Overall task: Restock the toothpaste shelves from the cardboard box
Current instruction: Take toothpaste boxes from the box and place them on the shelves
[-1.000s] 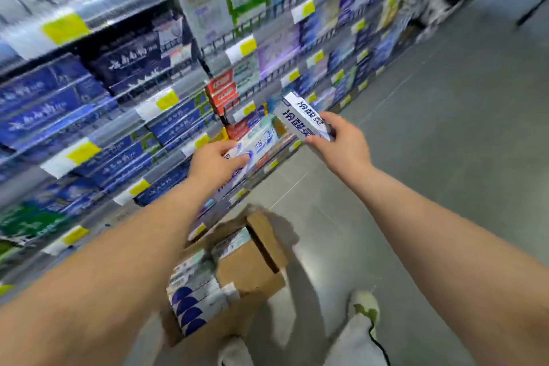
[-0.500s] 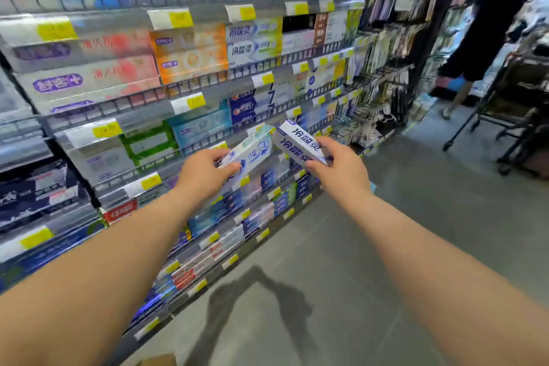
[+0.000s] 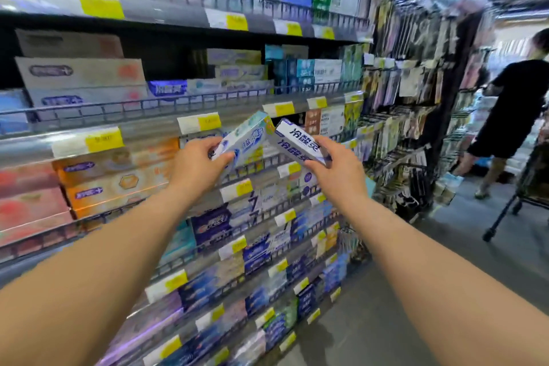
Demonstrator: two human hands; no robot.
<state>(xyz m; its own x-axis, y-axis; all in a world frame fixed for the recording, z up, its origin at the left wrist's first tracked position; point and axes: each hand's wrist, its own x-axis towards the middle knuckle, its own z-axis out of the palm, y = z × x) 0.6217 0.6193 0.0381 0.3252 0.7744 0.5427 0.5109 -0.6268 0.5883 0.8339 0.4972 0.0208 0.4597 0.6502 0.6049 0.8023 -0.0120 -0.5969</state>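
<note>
Toothpaste boxes (image 3: 292, 140) — between fingers (image 3: 324, 146) and thumbs (image 3: 223, 157)

person in black (image 3: 511, 104) | trolley (image 3: 536, 180) | hanging-goods rack (image 3: 416, 116) | grey floor (image 3: 386, 321)

"冷酸灵" reads twice on the white-and-blue toothpaste box (image 3: 298, 144)

Left hand (image 3: 197, 168), on the side nearer the shelves (image 3: 142, 131): bare, wrist uncovered, forearm bare along its whole visible length, broad at the near end, tapering to the wrist. Right hand (image 3: 335, 175), on the side farther from the shelves: likewise bare, with a bare tapering forearm.
</note>
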